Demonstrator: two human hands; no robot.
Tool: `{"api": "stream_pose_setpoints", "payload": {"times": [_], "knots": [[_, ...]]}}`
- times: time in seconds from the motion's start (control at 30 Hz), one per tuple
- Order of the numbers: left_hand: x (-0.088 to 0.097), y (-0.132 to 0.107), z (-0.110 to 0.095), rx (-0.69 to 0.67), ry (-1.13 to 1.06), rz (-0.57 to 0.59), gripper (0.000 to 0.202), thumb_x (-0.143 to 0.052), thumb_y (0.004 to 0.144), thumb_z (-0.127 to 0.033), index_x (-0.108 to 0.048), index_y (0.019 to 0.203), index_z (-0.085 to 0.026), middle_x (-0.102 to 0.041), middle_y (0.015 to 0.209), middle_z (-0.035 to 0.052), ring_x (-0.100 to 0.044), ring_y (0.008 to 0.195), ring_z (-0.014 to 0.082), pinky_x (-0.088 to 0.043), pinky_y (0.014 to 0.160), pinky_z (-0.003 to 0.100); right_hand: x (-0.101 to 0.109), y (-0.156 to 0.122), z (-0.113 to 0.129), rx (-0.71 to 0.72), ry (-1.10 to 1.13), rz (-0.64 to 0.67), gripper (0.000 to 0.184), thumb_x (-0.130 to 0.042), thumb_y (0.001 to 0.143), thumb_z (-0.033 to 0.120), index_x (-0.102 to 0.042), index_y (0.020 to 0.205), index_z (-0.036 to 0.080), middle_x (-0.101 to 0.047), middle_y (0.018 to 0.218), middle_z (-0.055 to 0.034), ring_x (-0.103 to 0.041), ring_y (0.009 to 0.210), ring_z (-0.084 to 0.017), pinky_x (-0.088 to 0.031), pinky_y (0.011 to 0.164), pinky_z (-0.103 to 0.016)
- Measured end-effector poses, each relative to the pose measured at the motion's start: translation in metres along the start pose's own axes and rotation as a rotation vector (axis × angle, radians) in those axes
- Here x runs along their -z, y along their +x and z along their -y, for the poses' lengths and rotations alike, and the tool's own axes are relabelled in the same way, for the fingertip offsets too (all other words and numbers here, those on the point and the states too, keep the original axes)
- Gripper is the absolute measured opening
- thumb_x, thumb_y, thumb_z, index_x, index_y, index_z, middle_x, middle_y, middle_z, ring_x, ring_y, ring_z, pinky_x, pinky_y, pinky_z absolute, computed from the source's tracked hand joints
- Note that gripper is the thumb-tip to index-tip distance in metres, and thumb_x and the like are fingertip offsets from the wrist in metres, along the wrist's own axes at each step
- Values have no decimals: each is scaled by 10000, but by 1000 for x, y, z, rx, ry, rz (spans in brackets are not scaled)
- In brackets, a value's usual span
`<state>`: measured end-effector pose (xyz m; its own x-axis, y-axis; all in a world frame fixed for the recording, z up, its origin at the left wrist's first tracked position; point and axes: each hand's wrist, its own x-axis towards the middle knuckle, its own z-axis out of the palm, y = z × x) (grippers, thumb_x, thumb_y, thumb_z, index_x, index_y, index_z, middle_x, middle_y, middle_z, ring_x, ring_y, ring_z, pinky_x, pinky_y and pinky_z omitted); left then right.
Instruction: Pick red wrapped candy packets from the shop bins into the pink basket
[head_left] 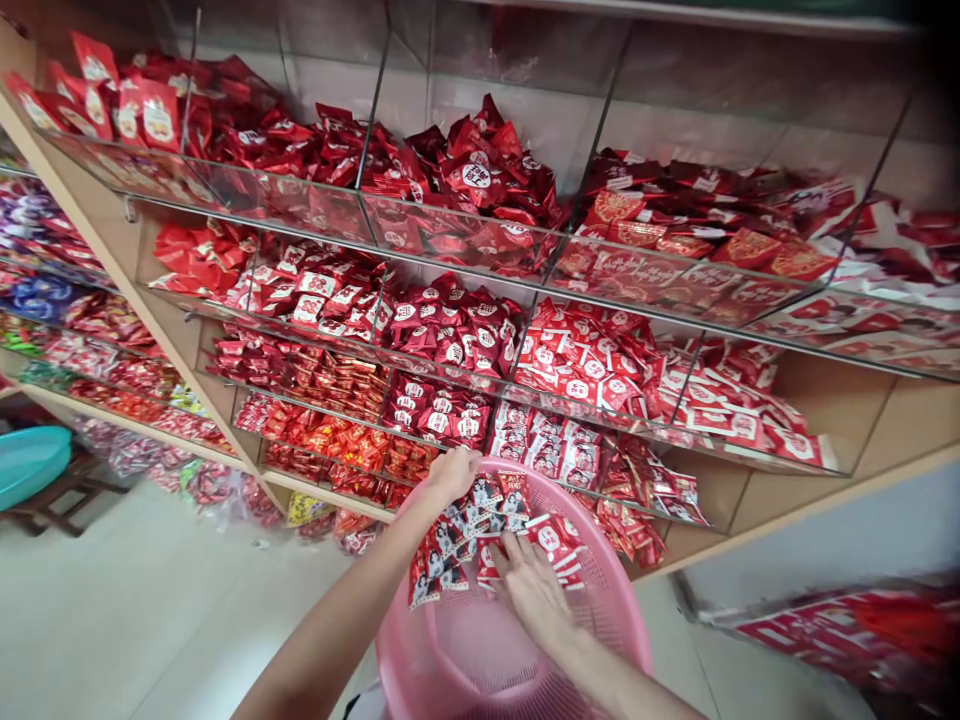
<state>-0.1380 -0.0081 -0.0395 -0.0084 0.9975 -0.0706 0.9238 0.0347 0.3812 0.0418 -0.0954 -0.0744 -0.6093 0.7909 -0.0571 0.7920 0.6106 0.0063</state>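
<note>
A pink plastic basket with perforated walls stands in front of me, below the shelves. My left hand is closed at its far left rim, fingers curled over the edge. Inside, red packets with black-and-white figures lie against the far left wall. Red and white packets with round white labels lie to the right of them. My right hand reaches into the basket and rests over these, fingers apart and touching the nearest ones. Its fingertips partly cover the packets beneath.
Tiered shelves with clear dividers hold heaps of red packets across the view. A wooden upright separates another rack of colourful packets at left. A turquoise basin sits on a dark stool. Bagged packets lie on the floor.
</note>
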Motion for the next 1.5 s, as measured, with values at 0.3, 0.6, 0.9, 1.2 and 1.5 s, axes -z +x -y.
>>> {"api": "stream_pose_setpoints", "payload": {"times": [0.3,0.6,0.9,1.2,1.5], "knots": [[0,4,1,0,-2,8,388,-279,912,-377,-633,1061,-324,-686,1033,39,-632,959,211,-457,772,290,21,-8,-11,-26,157,-69,502,-551,817,419,-503,1269,206,-513,1242,-130,-527,1090,-301,-429,942,-433],[5,1,-2,11,-29,8,375,-299,910,-391,-625,1084,-330,-685,1041,24,-629,974,194,-448,752,248,69,-9,-79,-120,251,-389,319,-378,913,348,-563,1134,212,-543,1100,-98,-552,998,-223,-456,892,-369],[2,3,1,26,-68,6,395,-296,908,-403,-609,1136,-325,-669,1106,27,-623,998,212,-457,771,277,179,41,-143,-27,197,-734,265,-403,907,283,-596,1056,179,-608,977,-84,-547,915,-211,-436,822,-350],[-2,6,5,30,-64,-3,387,-316,901,-412,-593,1163,-345,-659,1127,26,-618,1011,225,-465,776,291,212,108,-160,74,94,-395,295,-621,786,299,-639,1044,156,-689,969,-67,-595,893,-210,-450,799,-332],[-2,7,4,41,-75,2,398,-301,904,-416,-591,1167,-344,-659,1124,26,-622,997,227,-468,777,301,215,114,-166,95,-4,-307,436,-688,707,289,-607,1113,150,-656,995,-86,-601,865,-205,-439,737,-278]]}}
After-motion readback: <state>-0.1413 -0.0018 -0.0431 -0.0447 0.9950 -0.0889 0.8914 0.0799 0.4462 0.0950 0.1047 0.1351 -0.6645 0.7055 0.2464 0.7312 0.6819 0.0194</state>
